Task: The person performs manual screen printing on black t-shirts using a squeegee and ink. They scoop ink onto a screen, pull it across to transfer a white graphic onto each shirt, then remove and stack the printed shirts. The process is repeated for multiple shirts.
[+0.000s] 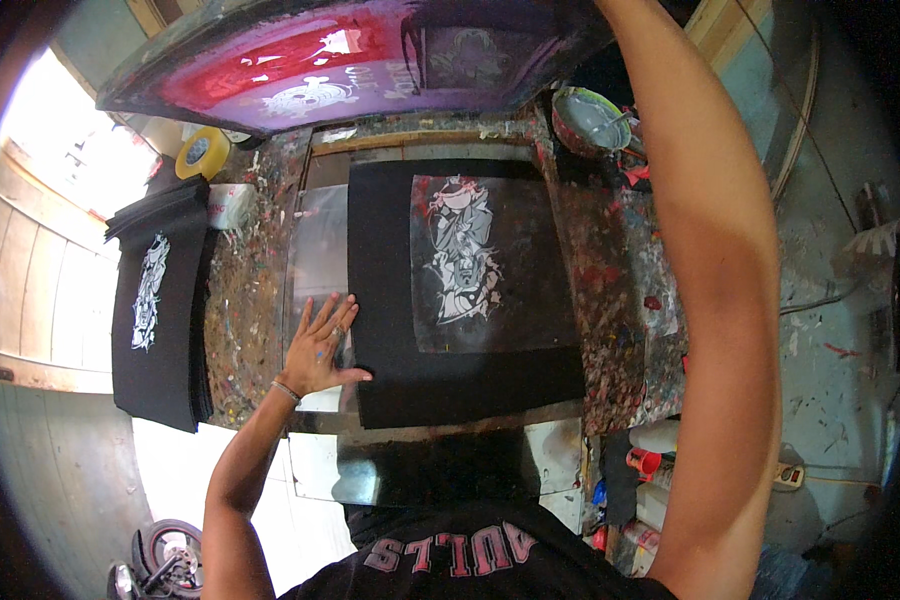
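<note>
My left hand lies flat with its fingers spread, across a shiny grey sheet and the left edge of a black fabric panel. Over the panel is a clear film with a white and grey figure design and a reddish patch at its top. A printing screen with red and purple ink stands tilted up at the far side. My right arm reaches up past the top edge of the picture, so its hand is out of sight.
To the left sits a stack of black panels, the top one printed white. Behind it is a yellow tape roll. A paint-smeared bowl stands at the back right, close to my right arm. Dried ink covers the worktable.
</note>
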